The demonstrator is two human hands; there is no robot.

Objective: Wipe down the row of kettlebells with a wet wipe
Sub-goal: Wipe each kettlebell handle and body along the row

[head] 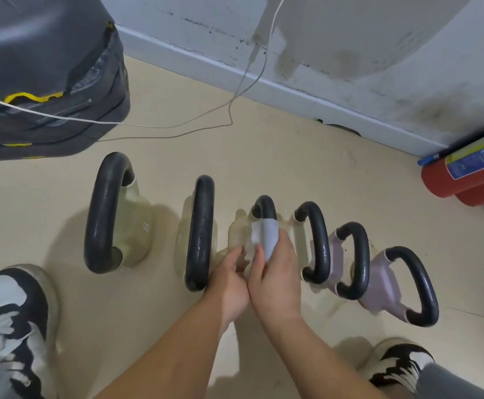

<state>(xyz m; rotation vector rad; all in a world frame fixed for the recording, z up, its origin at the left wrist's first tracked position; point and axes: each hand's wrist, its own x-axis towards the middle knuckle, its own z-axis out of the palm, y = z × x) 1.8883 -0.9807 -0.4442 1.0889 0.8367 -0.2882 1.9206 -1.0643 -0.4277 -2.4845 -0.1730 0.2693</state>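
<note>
1. You are crouching over the kettlebells (202, 231), six of them standing in a row on the floor (264, 156), running from the largest at your left to the smaller lilac ones at your right; each one is showing a black handle.
2. Your right hand (275, 275) is gripping the wipe (265, 236); its fingers are curling round the cloth and pressing it over the handle of the third kettlebell (264, 207), just below the top of the loop.
3. Your left hand (229, 280) is lying against the right hand, between the second and third handles; its thumb and fingers are pinching the crumpled lower end of the wipe beside the third kettlebell's pale body.
4. The wipe is sitting on the near half of that handle; the far curve of the handle is showing bare above it.
5. A dark bag (48, 82) with yellow trim is standing at far left; a white cable (148, 125) is trailing across the floor from it toward the wall.
6. A red extinguisher (465, 174) is lying at right by the skirting; your shoes (10, 326) are showing at both lower corners.
</note>
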